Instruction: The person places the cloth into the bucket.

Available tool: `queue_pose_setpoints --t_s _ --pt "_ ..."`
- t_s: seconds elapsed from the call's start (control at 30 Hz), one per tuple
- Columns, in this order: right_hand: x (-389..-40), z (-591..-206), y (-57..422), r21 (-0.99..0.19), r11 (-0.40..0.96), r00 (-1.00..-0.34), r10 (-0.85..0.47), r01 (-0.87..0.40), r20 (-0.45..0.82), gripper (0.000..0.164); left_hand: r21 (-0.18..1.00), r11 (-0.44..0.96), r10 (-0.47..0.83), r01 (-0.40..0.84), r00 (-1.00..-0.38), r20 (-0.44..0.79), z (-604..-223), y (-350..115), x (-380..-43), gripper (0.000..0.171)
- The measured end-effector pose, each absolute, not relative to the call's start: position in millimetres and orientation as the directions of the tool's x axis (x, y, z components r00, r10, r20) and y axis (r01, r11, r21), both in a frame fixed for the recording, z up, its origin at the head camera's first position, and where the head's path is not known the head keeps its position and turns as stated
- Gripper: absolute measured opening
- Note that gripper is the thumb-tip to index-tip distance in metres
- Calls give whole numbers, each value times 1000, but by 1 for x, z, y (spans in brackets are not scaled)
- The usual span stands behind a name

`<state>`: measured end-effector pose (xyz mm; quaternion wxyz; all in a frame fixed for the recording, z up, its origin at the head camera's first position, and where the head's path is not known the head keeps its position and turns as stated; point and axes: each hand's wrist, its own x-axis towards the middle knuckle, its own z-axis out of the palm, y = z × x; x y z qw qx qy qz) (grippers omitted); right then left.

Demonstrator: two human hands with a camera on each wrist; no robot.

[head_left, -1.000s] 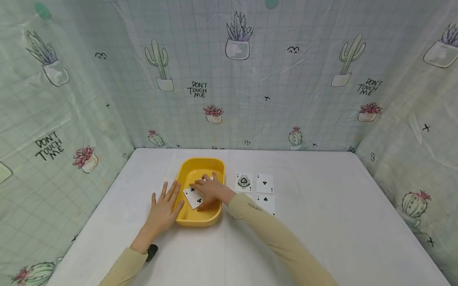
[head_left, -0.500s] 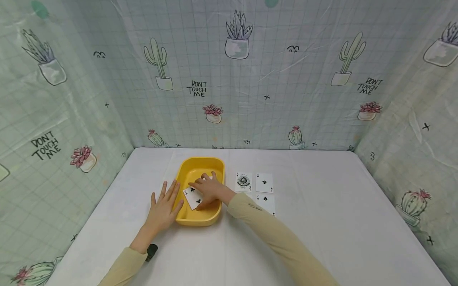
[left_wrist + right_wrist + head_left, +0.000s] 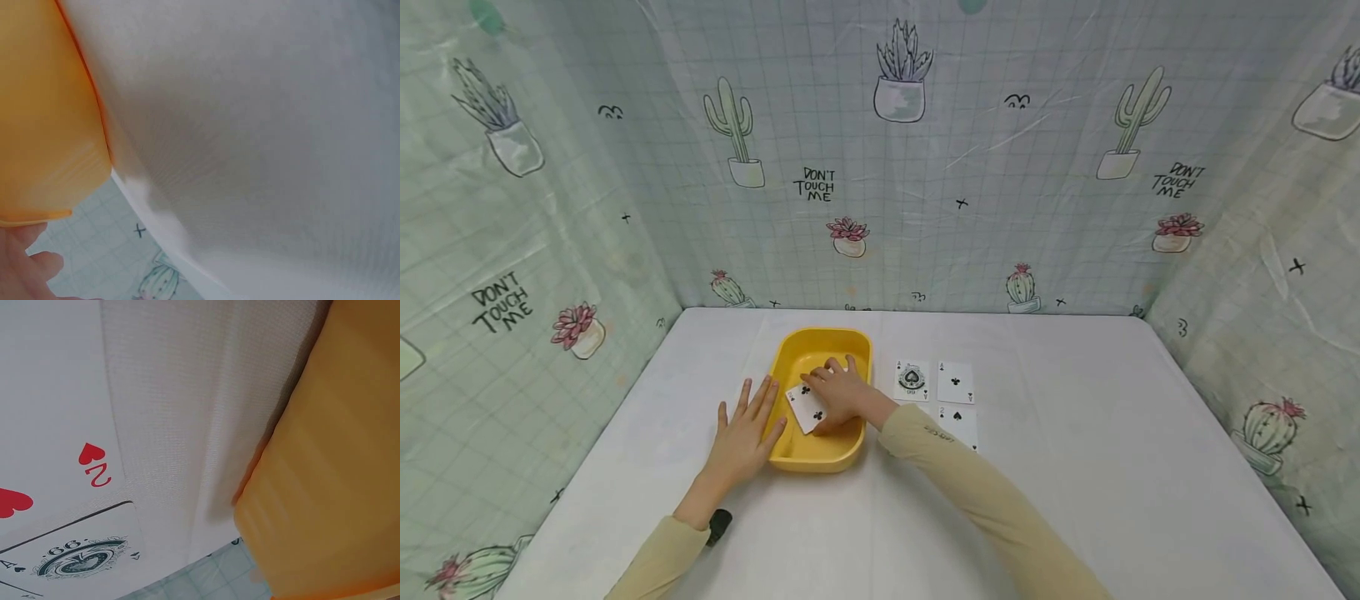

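Observation:
My left hand (image 3: 741, 437) rests at the left rim of a yellow plastic tray (image 3: 812, 462), its fingers straight and spread. Inside the tray, my right hand (image 3: 842, 396) grips a playing card (image 3: 803, 410) of the clubs suit with bent fingers and thumb. Its far part is hidden under that hand. In the left wrist view, a few of the left fingers (image 3: 47, 265) show against the tray's edge (image 3: 50, 212). The right wrist view shows the tray's outer wall (image 3: 325, 469) but not the right fingers.
Right of the tray lie the ace of spades (image 3: 912, 381), ace of clubs (image 3: 955, 383) and two of spades (image 3: 957, 427). A two of hearts (image 3: 50, 394) shows in the right wrist view, hidden by the sleeve from above. Printed curtains surround the white table (image 3: 1075, 433).
The right fingers have drawn in slightly over the card, and the card has shifted a little within the tray. The left hand and the cards on the table stay put.

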<state>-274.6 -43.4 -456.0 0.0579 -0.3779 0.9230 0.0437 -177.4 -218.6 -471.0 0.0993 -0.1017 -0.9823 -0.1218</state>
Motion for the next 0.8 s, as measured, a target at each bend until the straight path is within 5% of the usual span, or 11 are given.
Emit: queue_pose_setpoints --t_s 0.8 --pt "-273 -433 -18 -80 773 -773 -634 -630 -35 101 219 950 176 222 -961 212 -470 -218 -179 61"
